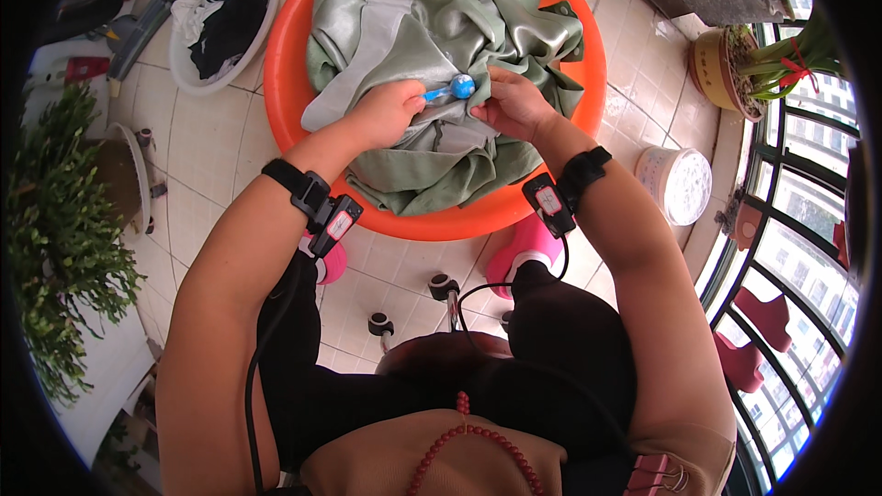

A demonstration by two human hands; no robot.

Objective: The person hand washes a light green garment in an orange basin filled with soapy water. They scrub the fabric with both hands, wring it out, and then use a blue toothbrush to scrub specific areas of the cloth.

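A large orange plastic basin (289, 172) stands on the floor in front of me, heaped with shiny sage-green fabric (406, 27) that has a pale grey strip. My left hand (388, 112) is closed on the handle of a small blue tool with a round head (462, 86), perhaps a scoop or a brush. That head lies over the cloth, between my two hands. On its other side, my right hand (510, 103) pinches a fold of the fabric. A row of eyelets shows at the cloth's far right edge.
At the upper left stands a white plastic basket (180, 65) with black and white clothes. A leafy plant (76, 220) fills the left side. To the right are a lidded white tub (675, 182), a potted plant (716, 72) and barred windows. A wheeled stool (444, 351) is beneath me.
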